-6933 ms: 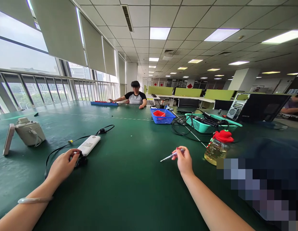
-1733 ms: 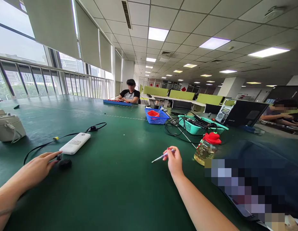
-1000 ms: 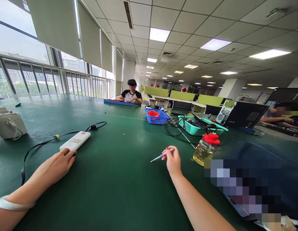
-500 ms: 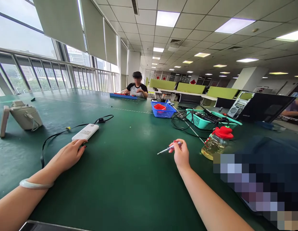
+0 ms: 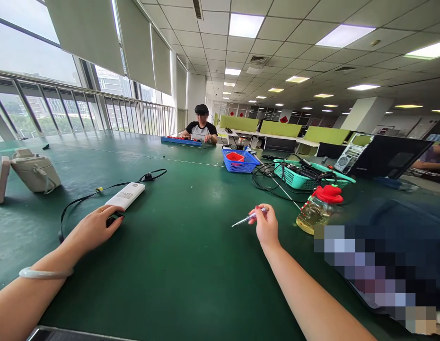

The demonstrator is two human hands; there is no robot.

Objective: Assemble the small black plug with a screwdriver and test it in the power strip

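Observation:
My left hand (image 5: 93, 228) lies on the green table (image 5: 177, 265), its fingers curled over a small black plug (image 5: 112, 219) at the end of a black cable (image 5: 78, 201). A white power strip (image 5: 125, 195) sits just beyond the fingertips. My right hand (image 5: 267, 227) is raised slightly above the table and pinches a thin test-pen screwdriver (image 5: 245, 219), whose tip points left. A bangle circles my left wrist.
A jar with a red lid (image 5: 317, 210) stands right of my right hand. Behind it are a teal basket (image 5: 294, 180) of cables and a blue basket (image 5: 240, 161). A beige device (image 5: 34, 171) sits far left. Another person sits at the table's far end.
My left hand let go of the black plug, then came back over it and now covers it again. The right hand has kept the screwdriver in much the same pose.

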